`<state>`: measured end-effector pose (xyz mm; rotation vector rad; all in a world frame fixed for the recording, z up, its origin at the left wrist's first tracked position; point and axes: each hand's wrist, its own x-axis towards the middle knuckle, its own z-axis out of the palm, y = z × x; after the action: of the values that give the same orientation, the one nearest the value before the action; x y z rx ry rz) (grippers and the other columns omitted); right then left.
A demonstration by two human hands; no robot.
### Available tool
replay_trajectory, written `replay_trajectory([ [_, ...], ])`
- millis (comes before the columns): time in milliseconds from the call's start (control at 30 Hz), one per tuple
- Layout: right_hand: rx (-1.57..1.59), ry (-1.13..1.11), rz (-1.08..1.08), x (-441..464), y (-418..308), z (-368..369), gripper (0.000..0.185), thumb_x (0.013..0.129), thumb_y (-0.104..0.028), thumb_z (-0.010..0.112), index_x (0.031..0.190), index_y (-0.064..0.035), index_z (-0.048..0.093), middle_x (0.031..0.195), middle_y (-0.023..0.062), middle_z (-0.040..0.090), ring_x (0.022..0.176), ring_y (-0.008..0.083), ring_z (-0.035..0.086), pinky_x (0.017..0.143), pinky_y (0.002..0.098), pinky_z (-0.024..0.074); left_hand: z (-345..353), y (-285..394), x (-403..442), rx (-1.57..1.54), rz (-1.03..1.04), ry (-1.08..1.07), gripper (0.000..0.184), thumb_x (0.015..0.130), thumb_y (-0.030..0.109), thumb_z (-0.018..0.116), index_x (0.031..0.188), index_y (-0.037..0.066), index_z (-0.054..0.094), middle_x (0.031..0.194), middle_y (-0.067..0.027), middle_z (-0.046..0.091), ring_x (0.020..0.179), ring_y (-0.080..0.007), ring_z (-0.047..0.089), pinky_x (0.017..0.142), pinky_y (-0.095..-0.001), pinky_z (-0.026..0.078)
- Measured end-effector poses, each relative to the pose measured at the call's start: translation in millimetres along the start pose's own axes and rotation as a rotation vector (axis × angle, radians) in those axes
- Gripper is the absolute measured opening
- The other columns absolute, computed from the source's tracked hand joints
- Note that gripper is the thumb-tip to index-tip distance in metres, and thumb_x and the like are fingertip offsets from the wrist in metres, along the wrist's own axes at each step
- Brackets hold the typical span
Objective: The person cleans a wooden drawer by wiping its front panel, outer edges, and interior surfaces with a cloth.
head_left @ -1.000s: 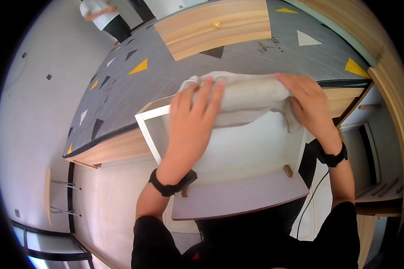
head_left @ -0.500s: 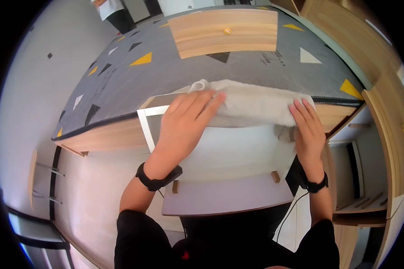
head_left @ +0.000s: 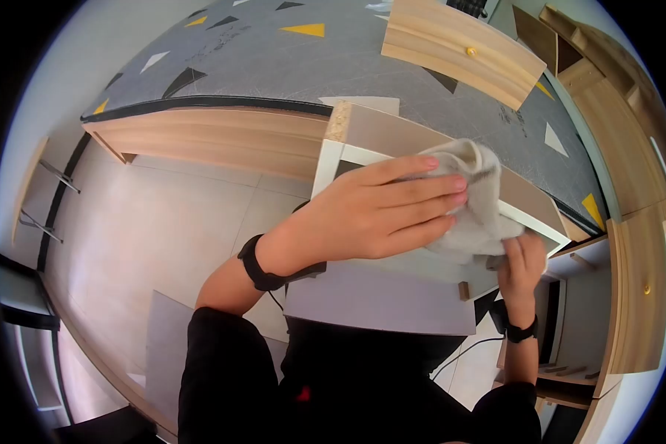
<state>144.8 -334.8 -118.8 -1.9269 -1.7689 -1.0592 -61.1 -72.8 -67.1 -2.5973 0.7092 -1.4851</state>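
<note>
A beige-grey cloth (head_left: 472, 211) is bunched over the upper edge of a white drawer-like box (head_left: 381, 307) in front of me. My left hand (head_left: 381, 207) lies across the box with fingers stretched over the cloth; its thumb is hidden. At the cloth's lower right end, my right hand (head_left: 522, 270) has its fingers curled around the fabric. The box is tilted, with a raw chipboard edge at its upper left corner and a small brown block (head_left: 464, 291) inside.
A wooden panel with a yellow knob (head_left: 471, 52) lies on the grey patterned mattress (head_left: 251, 63). Wooden cabinets (head_left: 636, 288) stand at the right. A pale board (head_left: 174, 351) lies on the tiled floor at the lower left.
The box has turned, and the cloth is now bunched instead of spread along the edge. My left hand has moved right across it; my right hand has lowered. The view has shifted.
</note>
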Motion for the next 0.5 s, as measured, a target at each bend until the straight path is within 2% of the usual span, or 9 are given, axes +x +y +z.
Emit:
replay_trajectory([
  [133,0.095,-0.083,0.032,29.7,-20.1,28.5,0.038,0.071,0.004,0.063,0.107,-0.0056,0.07,0.105,0.0113,0.067,0.095,0.0319,0.065,0.078,0.0408,0.0531,-2.6,3.8,-33.7,-0.023,-0.039,-0.012,0.027,0.083,0.006,0.069,0.109,0.011,0.069,0.11,-0.0034,0.071,0.104,-0.018,0.066,0.098,-0.0323,0.049],
  [200,0.155,-0.106,0.056,34.6,-21.5,41.9,0.041,0.073,0.005,0.06,0.112,-0.0043,0.068,0.109,0.0116,0.066,0.096,0.032,0.064,0.078,0.0411,0.0547,-8.6,1.0,-49.1,0.212,-0.034,-0.277,0.029,0.08,0.006,0.067,0.108,0.012,0.07,0.09,-0.0009,0.068,0.086,-0.0139,0.063,0.085,-0.0284,0.048],
  [233,0.153,-0.104,0.062,37.2,-22.8,44.9,0.041,0.073,0.005,0.06,0.112,-0.0043,0.068,0.109,0.0116,0.066,0.096,0.032,0.064,0.078,0.0411,0.0547,-8.7,-2.1,-54.1,0.209,-0.028,-0.278,0.029,0.08,0.006,0.067,0.108,0.012,0.07,0.09,-0.0009,0.068,0.086,-0.0139,0.063,0.085,-0.0284,0.048],
  [300,0.201,-0.185,0.074,40.1,-24.6,49.1,0.044,0.074,0.006,0.059,0.116,-0.0049,0.066,0.112,0.0119,0.066,0.096,0.0314,0.064,0.079,0.0405,0.0547,-6.9,-8.6,-60.1,0.266,-0.076,-0.383,0.033,0.076,0.007,0.063,0.108,0.013,0.071,0.074,0.0003,0.059,0.074,-0.0137,0.056,0.078,-0.0272,0.043],
  [500,0.276,-0.395,0.052,24.3,-20.2,49.9,0.045,0.077,0.005,0.058,0.12,-0.0052,0.065,0.113,0.0113,0.065,0.095,0.029,0.064,0.082,0.0383,0.0545,10.9,-22.3,-53.2,0.234,-0.184,-0.439,0.035,0.074,0.007,0.062,0.108,0.01,0.07,0.067,0.0005,0.053,0.069,-0.0174,0.052,0.081,-0.0298,0.044],
])
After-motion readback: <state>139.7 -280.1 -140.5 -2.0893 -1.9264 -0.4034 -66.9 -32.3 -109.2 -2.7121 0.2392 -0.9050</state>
